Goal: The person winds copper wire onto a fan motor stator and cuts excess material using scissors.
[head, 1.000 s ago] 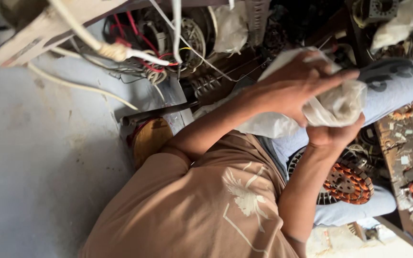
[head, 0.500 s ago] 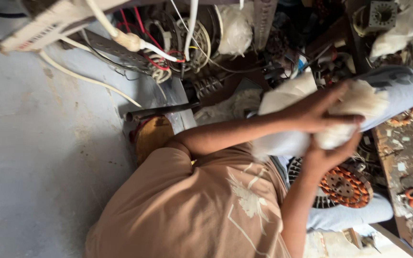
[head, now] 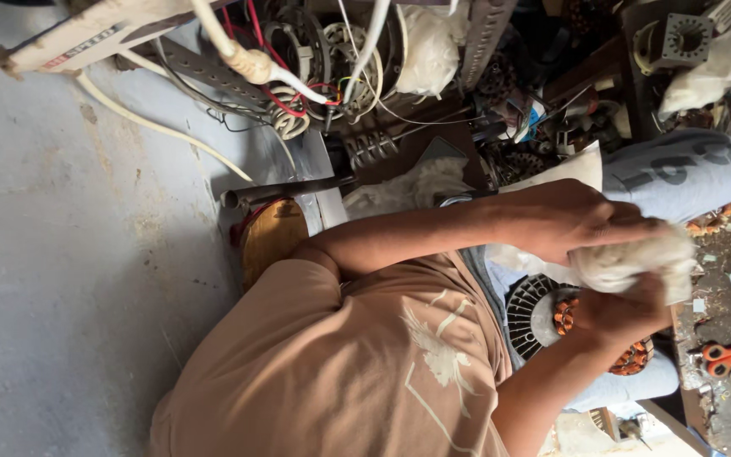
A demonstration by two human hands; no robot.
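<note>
Both my hands close around a crumpled white cloth (head: 636, 254) above my lap. My left hand (head: 564, 222) covers the cloth from the top of the frame, fingers wrapped over it. From below, my right hand (head: 623, 311) grips the same cloth. Just under the hands, a round motor stator (head: 552, 317) with black fins and orange copper windings rests on my grey trouser legs (head: 678, 173). My tan T-shirt fills the lower middle of the view.
Tangled wires, white cables and metal motor parts (head: 315, 76) are piled at the top. A round wooden stool top (head: 271, 237) sits beside my elbow. Orange-handled scissors (head: 721, 355) and small tools lie at the right edge. Grey concrete floor (head: 69, 254) spans the left.
My hands have moved lower in the frame and squeezed the cloth into a tighter wad; earlier it hung looser and spread wider over my knee.
</note>
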